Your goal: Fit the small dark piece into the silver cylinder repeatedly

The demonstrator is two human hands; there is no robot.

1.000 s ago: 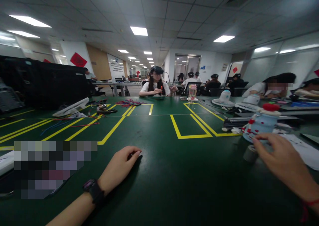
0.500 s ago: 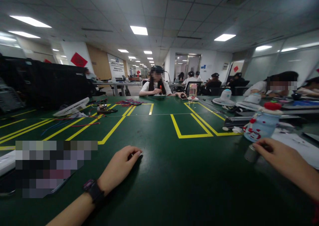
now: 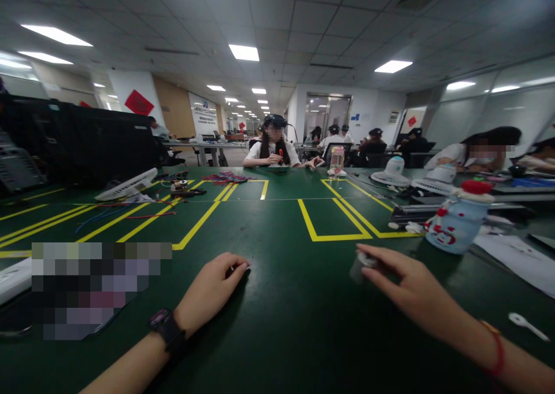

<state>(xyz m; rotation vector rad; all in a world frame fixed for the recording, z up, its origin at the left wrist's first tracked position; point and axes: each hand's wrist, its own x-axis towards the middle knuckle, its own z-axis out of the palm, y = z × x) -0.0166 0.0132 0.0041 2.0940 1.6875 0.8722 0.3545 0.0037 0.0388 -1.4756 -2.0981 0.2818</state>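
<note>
My left hand (image 3: 215, 287) rests on the green tabletop (image 3: 295, 330), left of the middle. Its thumb and fingers are pinched together; a tiny pale bit shows at the tips, too small to name. My right hand (image 3: 405, 281) is over the table right of the middle. Between its thumb and fingers is a small grey cylinder (image 3: 357, 270), blurred and partly covered by the fingertips. A light blue snowman-patterned bottle with a red top (image 3: 455, 223) stands beyond the right hand. Close to my right wrist lies a small white spoon-shaped piece (image 3: 528, 326).
Yellow tape lines (image 3: 341, 238) mark the table. Wires (image 3: 223, 177) and a white power strip (image 3: 15, 278) lie leftward. White fans (image 3: 391, 173), metal rails (image 3: 416, 213) and paper (image 3: 515, 261) are at right. A person (image 3: 273, 145) sits opposite; a large black case (image 3: 82, 142) stands left.
My right hand has moved left, away from the snowman bottle, carrying the grey cylinder. The white spoon-shaped piece now shows. My left hand stays almost where it was.
</note>
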